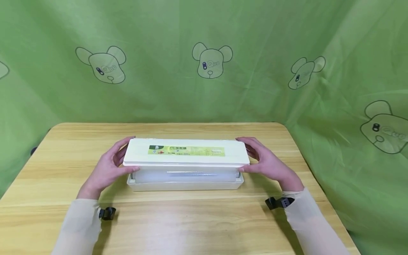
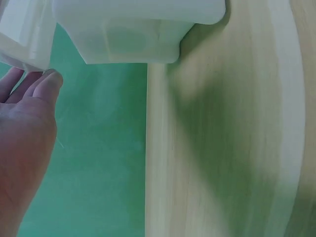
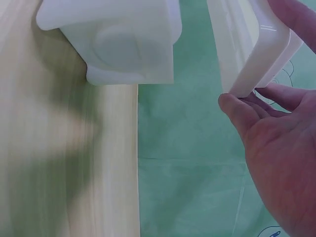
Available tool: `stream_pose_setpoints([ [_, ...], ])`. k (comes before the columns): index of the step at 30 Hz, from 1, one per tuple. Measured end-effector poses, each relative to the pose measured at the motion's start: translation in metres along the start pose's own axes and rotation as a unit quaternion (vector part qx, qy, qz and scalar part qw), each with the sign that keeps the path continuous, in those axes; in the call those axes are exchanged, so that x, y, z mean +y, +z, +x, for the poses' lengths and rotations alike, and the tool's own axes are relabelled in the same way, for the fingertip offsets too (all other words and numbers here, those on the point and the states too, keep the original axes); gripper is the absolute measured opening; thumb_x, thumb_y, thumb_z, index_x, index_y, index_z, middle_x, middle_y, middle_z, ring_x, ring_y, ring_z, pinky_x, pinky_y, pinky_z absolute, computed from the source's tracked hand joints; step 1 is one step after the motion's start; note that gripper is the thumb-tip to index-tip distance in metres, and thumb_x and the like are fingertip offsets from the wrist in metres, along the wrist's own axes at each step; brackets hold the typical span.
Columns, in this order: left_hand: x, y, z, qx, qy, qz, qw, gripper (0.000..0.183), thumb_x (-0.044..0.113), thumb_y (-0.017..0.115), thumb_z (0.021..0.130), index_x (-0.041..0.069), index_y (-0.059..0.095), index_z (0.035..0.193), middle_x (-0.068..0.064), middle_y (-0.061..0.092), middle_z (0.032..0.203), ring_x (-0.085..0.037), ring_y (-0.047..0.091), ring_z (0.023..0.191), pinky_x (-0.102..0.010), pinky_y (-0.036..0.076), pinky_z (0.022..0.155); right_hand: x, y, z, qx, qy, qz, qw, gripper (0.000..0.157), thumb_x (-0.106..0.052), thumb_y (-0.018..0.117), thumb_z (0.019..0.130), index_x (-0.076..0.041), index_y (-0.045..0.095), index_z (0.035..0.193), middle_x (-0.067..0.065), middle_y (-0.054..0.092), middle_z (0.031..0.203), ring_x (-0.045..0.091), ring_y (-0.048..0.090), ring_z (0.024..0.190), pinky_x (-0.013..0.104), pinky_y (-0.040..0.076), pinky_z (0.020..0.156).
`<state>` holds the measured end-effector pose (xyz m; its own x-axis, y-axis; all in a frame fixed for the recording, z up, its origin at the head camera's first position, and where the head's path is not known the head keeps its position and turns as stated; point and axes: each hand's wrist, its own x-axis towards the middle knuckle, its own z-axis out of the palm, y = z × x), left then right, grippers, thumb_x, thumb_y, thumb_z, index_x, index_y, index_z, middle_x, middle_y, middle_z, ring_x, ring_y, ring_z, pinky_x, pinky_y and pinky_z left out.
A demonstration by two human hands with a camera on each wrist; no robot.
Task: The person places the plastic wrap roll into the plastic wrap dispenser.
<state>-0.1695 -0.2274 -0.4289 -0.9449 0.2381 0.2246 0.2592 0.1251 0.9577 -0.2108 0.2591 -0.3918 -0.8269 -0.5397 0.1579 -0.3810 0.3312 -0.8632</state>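
A white cling film box lid [image 1: 236,152] with a green and yellow label [image 1: 186,150] is held up above its white base [image 1: 185,186]. My left hand [image 1: 106,168] grips the lid's left end, thumb at the front edge and fingers behind. At the opposite end my right hand [image 1: 266,161] holds the lid the same way. Inside the base lies a roll of clear cling film [image 1: 188,176], its upper part hidden by the lid. Both wrist views show a gap between the lid [image 2: 27,34] and the base [image 3: 123,49].
The base stands on a light wooden table [image 1: 191,219]. A green curtain [image 1: 255,95] printed with bear heads hangs behind and to the right of the table. Small black devices [image 1: 108,213] are strapped at both wrists.
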Motion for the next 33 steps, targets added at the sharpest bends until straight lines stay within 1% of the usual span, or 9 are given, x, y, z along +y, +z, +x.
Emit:
stream_pose_setpoints([
  [6, -0.001, -0.001, -0.005, -0.005, -0.002, 0.022, 0.9997, 0.093, -0.004, 0.082, 0.074, 0.007, 0.034, 0.152, -0.014, 0.034, 0.150, -0.031, 0.036, 0.137, -0.018, 0.035, 0.106, 0.003, 0.003, -0.003, -0.003, -0.001, 0.019, 1.000, 0.089, 0.003, 0.085, 0.071, 0.000, 0.038, 0.147, 0.014, 0.040, 0.140, 0.031, 0.041, 0.131, 0.023, 0.031, 0.111],
  [10, -0.001, 0.001, -0.008, -0.007, -0.003, 0.025, 0.9997, 0.092, -0.003, 0.083, 0.073, 0.005, 0.035, 0.151, -0.013, 0.036, 0.147, -0.030, 0.039, 0.134, -0.018, 0.037, 0.106, 0.006, 0.005, -0.006, -0.006, 0.005, 0.031, 0.999, 0.089, 0.004, 0.086, 0.070, 0.001, 0.039, 0.146, 0.015, 0.040, 0.141, 0.032, 0.042, 0.130, 0.024, 0.034, 0.110],
  [15, -0.003, 0.002, -0.012, -0.012, -0.010, 0.021, 0.9997, 0.092, -0.004, 0.084, 0.071, 0.003, 0.035, 0.149, -0.016, 0.039, 0.146, -0.025, 0.041, 0.134, -0.018, 0.036, 0.106, 0.008, 0.009, -0.010, -0.006, 0.014, 0.034, 0.999, 0.089, 0.002, 0.087, 0.069, 0.001, 0.039, 0.145, 0.015, 0.040, 0.141, 0.032, 0.044, 0.129, 0.024, 0.037, 0.108],
  [19, -0.005, 0.002, -0.014, -0.014, -0.016, 0.018, 0.9996, 0.092, -0.004, 0.084, 0.071, 0.003, 0.034, 0.148, -0.020, 0.040, 0.146, -0.021, 0.042, 0.133, -0.018, 0.038, 0.105, 0.009, 0.010, -0.011, -0.004, 0.019, 0.031, 0.999, 0.090, 0.000, 0.087, 0.069, -0.001, 0.040, 0.145, 0.013, 0.039, 0.142, 0.031, 0.044, 0.130, 0.024, 0.037, 0.108],
  [23, -0.007, 0.002, -0.016, -0.018, -0.023, 0.013, 0.9995, 0.092, -0.005, 0.083, 0.071, 0.003, 0.033, 0.148, -0.021, 0.039, 0.148, -0.020, 0.041, 0.133, -0.017, 0.039, 0.103, 0.010, 0.012, -0.011, -0.006, 0.018, 0.037, 0.999, 0.090, 0.001, 0.087, 0.069, -0.002, 0.040, 0.146, 0.013, 0.039, 0.142, 0.031, 0.042, 0.131, 0.025, 0.035, 0.110],
  [25, -0.009, 0.002, -0.017, -0.019, -0.024, 0.006, 0.9995, 0.093, -0.006, 0.083, 0.071, 0.003, 0.032, 0.149, -0.021, 0.036, 0.150, -0.022, 0.039, 0.136, -0.017, 0.039, 0.103, 0.011, 0.013, -0.011, -0.007, 0.015, 0.039, 0.999, 0.090, 0.002, 0.087, 0.068, -0.002, 0.040, 0.145, 0.013, 0.039, 0.142, 0.031, 0.042, 0.131, 0.025, 0.034, 0.110],
  [28, -0.011, 0.002, -0.019, -0.022, -0.017, -0.004, 0.9996, 0.094, -0.008, 0.082, 0.071, 0.001, 0.031, 0.149, -0.022, 0.032, 0.153, -0.022, 0.036, 0.138, -0.018, 0.037, 0.105, 0.012, 0.014, -0.011, -0.008, 0.010, 0.039, 0.999, 0.090, 0.003, 0.087, 0.068, -0.001, 0.040, 0.145, 0.014, 0.040, 0.142, 0.033, 0.042, 0.131, 0.025, 0.034, 0.110],
  [31, -0.013, 0.003, -0.020, -0.025, -0.010, -0.009, 0.9996, 0.093, -0.009, 0.082, 0.070, -0.002, 0.031, 0.148, -0.023, 0.030, 0.154, -0.020, 0.036, 0.138, -0.018, 0.036, 0.106, 0.014, 0.016, -0.011, -0.010, 0.005, 0.034, 0.999, 0.090, 0.003, 0.087, 0.068, 0.000, 0.040, 0.144, 0.014, 0.040, 0.140, 0.034, 0.041, 0.131, 0.025, 0.032, 0.111],
  [33, -0.014, 0.003, -0.021, -0.026, -0.010, -0.010, 0.9996, 0.092, -0.009, 0.082, 0.071, -0.002, 0.031, 0.147, -0.024, 0.031, 0.153, -0.016, 0.038, 0.136, -0.019, 0.036, 0.106, 0.016, 0.017, -0.012, -0.013, 0.006, 0.031, 0.999, 0.090, 0.002, 0.086, 0.068, 0.000, 0.039, 0.145, 0.013, 0.040, 0.140, 0.033, 0.040, 0.132, 0.025, 0.030, 0.112],
])
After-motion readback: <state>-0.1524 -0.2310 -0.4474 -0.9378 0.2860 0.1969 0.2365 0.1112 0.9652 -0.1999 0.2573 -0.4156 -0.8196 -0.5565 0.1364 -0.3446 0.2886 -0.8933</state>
